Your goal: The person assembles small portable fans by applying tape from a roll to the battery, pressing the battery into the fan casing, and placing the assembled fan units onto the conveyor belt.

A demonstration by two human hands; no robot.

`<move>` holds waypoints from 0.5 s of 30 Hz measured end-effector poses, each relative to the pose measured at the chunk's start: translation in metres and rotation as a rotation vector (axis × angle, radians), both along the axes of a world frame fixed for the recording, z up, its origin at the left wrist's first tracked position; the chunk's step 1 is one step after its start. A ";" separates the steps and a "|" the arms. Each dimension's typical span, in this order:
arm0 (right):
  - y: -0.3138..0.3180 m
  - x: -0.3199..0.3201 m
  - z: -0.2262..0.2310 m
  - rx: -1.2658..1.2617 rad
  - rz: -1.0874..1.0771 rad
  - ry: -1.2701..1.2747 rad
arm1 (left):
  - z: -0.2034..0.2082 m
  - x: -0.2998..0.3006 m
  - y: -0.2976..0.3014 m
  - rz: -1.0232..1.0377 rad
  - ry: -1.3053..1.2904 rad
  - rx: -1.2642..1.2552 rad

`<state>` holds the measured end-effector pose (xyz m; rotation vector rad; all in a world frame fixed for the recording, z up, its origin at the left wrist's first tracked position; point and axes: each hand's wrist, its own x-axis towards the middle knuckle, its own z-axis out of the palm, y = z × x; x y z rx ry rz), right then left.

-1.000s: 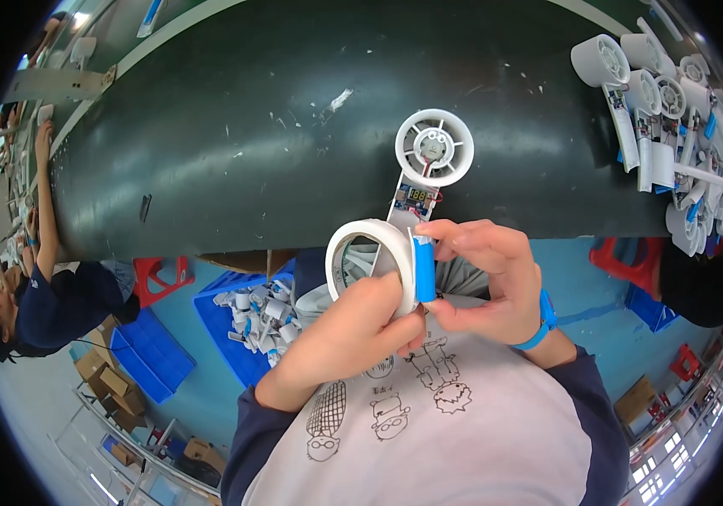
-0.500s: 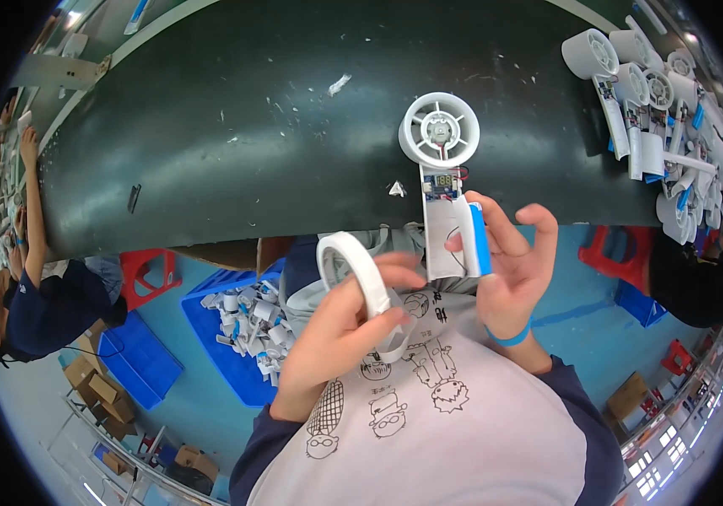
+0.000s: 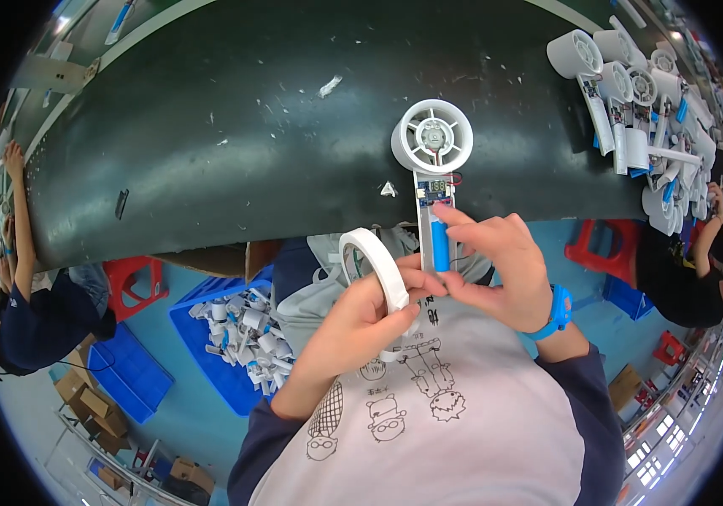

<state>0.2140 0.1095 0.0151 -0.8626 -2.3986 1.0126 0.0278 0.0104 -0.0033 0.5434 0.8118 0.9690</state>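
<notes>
My left hand [image 3: 349, 325] is closed round a roll of white tape [image 3: 388, 271], its fingertips reaching the lower end of a handheld fan's opened handle. The white fan [image 3: 432, 135] lies face up at the table's near edge, round head on the table and handle jutting toward me. A small circuit board [image 3: 436, 192] with a display and red wires sits in the handle. Below it lies a blue cylindrical battery [image 3: 440, 246]. My right hand [image 3: 509, 266], with a blue wristband, grips this battery at both ends between fingers and thumb, against the handle.
Many similar fan parts [image 3: 631, 126] are heaped on the dark table [image 3: 252, 169] at right. A blue bin [image 3: 201, 346] of white parts stands on the floor at left. Red stools [image 3: 602, 249] and other people flank me. Scraps [image 3: 388, 189] lie near the fan.
My right hand has turned inward and brought the battery from the handle's right side into line with it. My left hand has shifted right, its fingers now at the handle's end.
</notes>
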 end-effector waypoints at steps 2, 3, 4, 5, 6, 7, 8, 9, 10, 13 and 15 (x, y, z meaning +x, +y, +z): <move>0.000 -0.002 -0.002 0.170 0.072 -0.138 | 0.000 0.000 0.000 -0.005 0.009 -0.014; -0.002 -0.002 -0.004 0.168 0.071 -0.139 | 0.000 0.000 -0.001 -0.012 0.018 -0.028; -0.003 -0.003 -0.006 0.204 0.060 -0.141 | 0.000 0.000 -0.001 -0.015 0.018 -0.029; -0.004 -0.002 -0.007 0.239 0.048 -0.143 | -0.002 0.000 -0.002 0.002 0.021 -0.045; -0.002 -0.003 -0.006 0.238 0.046 -0.143 | -0.003 -0.001 -0.002 0.019 0.026 -0.060; 0.002 -0.003 -0.003 0.152 0.011 -0.055 | -0.002 -0.003 -0.002 0.016 0.026 -0.059; 0.004 -0.003 -0.001 0.067 -0.023 0.034 | -0.001 -0.004 -0.002 0.006 0.027 -0.071; 0.001 -0.006 -0.001 0.068 -0.028 0.032 | -0.001 -0.005 -0.002 -0.007 0.027 -0.083; -0.003 -0.014 -0.002 -0.125 -0.246 0.136 | -0.001 -0.004 0.000 -0.011 0.025 -0.081; -0.006 -0.024 -0.010 -0.573 -0.444 0.277 | 0.002 -0.004 0.003 -0.042 0.039 -0.035; -0.007 -0.022 -0.019 -0.932 -0.406 0.415 | 0.005 -0.006 0.002 -0.050 0.007 -0.047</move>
